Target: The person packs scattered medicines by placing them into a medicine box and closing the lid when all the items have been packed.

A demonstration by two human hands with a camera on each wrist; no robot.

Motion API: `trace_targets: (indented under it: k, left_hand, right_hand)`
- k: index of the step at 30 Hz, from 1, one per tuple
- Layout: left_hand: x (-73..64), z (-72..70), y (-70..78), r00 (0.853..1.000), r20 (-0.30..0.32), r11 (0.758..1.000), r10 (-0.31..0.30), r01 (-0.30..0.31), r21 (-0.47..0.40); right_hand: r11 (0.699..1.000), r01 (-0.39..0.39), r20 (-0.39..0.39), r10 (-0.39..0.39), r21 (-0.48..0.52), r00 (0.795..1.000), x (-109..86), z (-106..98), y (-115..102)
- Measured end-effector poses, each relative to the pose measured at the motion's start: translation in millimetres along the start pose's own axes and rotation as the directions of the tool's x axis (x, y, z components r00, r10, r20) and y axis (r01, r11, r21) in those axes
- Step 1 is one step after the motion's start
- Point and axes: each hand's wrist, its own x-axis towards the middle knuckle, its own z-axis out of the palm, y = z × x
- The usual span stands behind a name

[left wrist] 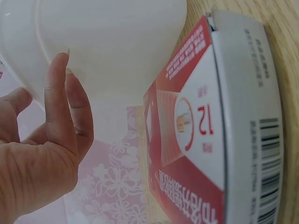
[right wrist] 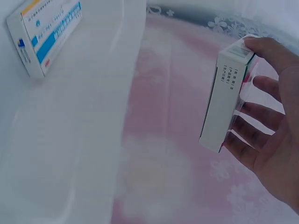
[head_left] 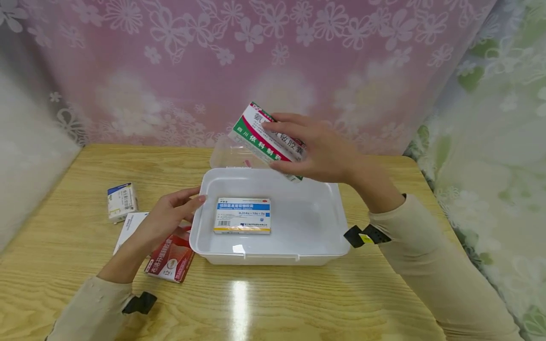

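Observation:
My right hand (head_left: pixel 317 147) grips a green, white and red medicine box (head_left: pixel 264 135), tilted above the back of a white plastic storage box (head_left: pixel 307 258). In the right wrist view the thumb and fingers hold that medicine box (right wrist: pixel 224 100) by its edges. A blue and white medicine box (head_left: pixel 242 216) lies flat inside the storage box, on the left. My left hand (head_left: pixel 164 218) pinches the storage box's left rim, thumb on top and fingers against the outer wall (left wrist: pixel 117 56).
Left of the storage box lie a red medicine box (head_left: pixel 170 260), a white box (head_left: pixel 130 227) partly hidden by my left arm, and a small white and blue box (head_left: pixel 121 201). A translucent lid (head_left: pixel 223 154) stands behind the storage box, before a floral curtain (head_left: pixel 170 85).

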Motion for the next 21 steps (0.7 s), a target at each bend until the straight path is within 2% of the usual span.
trace_targets:
  k: [3, 10, 16, 21]
  left_hand:
    - [-2.6, -1.1, -0.2, 1.0, -0.008, 1.0, 0.0, 0.0, 0.006]
    - [-3.6, 2.4, -1.5, 1.0, -0.018, 1.0, 0.003, -0.003, 0.003]
    - [-3.3, 8.1, -0.3, 1.0, -0.011, 1.0, -0.013, 0.013, -0.009]
    - [-4.2, 9.1, 1.3, 1.0, -0.006, 1.0, -0.028, 0.028, -0.015]
  right_hand:
    - [0.999, 0.032, 0.025, -0.032, 0.013, 0.999, 9.8, 15, -4]
    - [0.999, 0.013, 0.068, -0.016, 0.032, 0.998, 22.3, 36, -11]
    - [0.999, 0.037, 0.116, -0.037, 0.007, 0.993, 17.3, 45, -3]
    - [0.996, 0.073, 0.125, -0.079, 0.054, 0.989, 10.7, 53, -1]
